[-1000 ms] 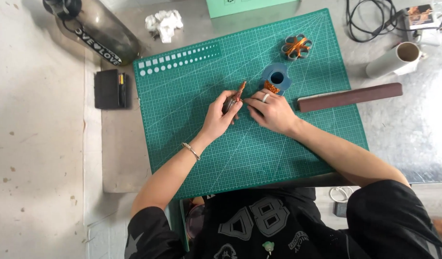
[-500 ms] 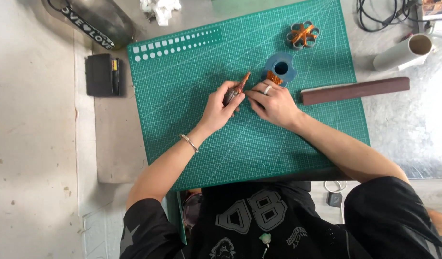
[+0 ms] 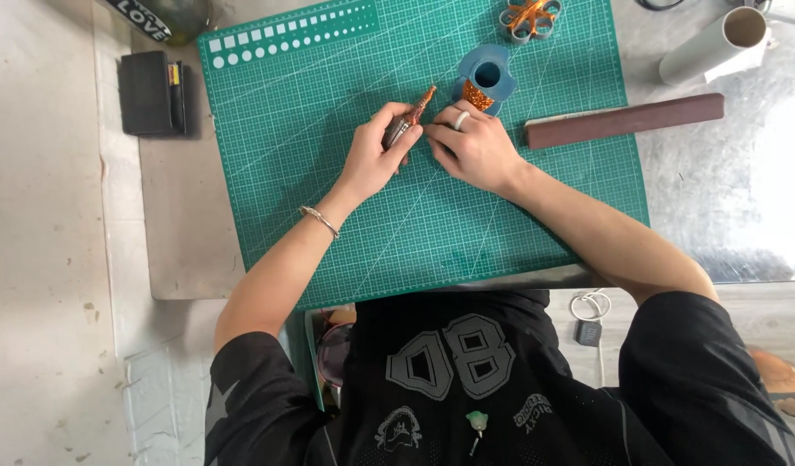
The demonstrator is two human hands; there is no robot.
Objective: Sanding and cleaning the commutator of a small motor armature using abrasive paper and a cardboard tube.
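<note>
My left hand (image 3: 376, 155) is closed around a small tool with a dark grip and an orange glittery tip (image 3: 421, 102), held low over the green cutting mat (image 3: 328, 198). My right hand (image 3: 471, 145), with a ring on one finger, meets the left hand at the tool and pinches near its grip. Just beyond my right fingers lies a blue cut-out shape with a round hole (image 3: 486, 76) and an orange glittery piece (image 3: 477, 95) on it.
A long brown bar (image 3: 626, 119) lies right of my hands on the mat's edge. A cardboard tube (image 3: 712, 43) and a ring cluster with orange inside (image 3: 530, 17) sit at the back. A black case (image 3: 151, 93) lies left of the mat.
Both hands stay together on the tool at the same spot on the mat; only the camera view has shifted, and the hands' grip looks unchanged.
</note>
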